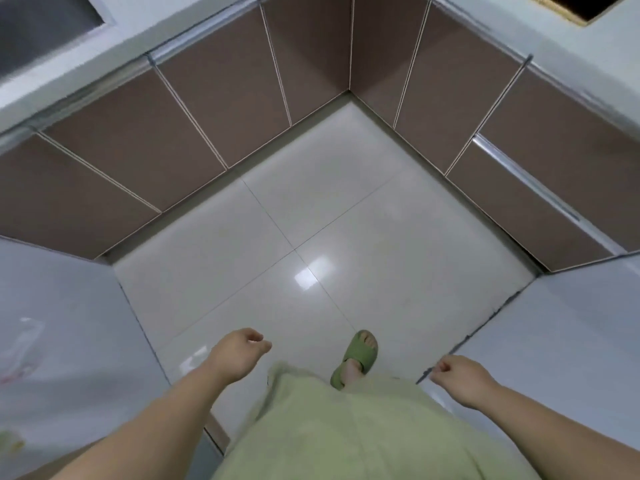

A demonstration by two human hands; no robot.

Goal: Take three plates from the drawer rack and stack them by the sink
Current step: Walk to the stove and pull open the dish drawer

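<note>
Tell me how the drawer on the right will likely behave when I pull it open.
The drawer has a long metal rail handle along its top edge, so grip should be easy. It is wide, so it probably slides heavily if loaded; its contents are hidden. Both the left hand and right hand are empty, loosely curled.

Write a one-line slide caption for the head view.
Person stands on a tiled floor facing closed brown cabinets, left hand and right hand empty; no plates in view.
</note>
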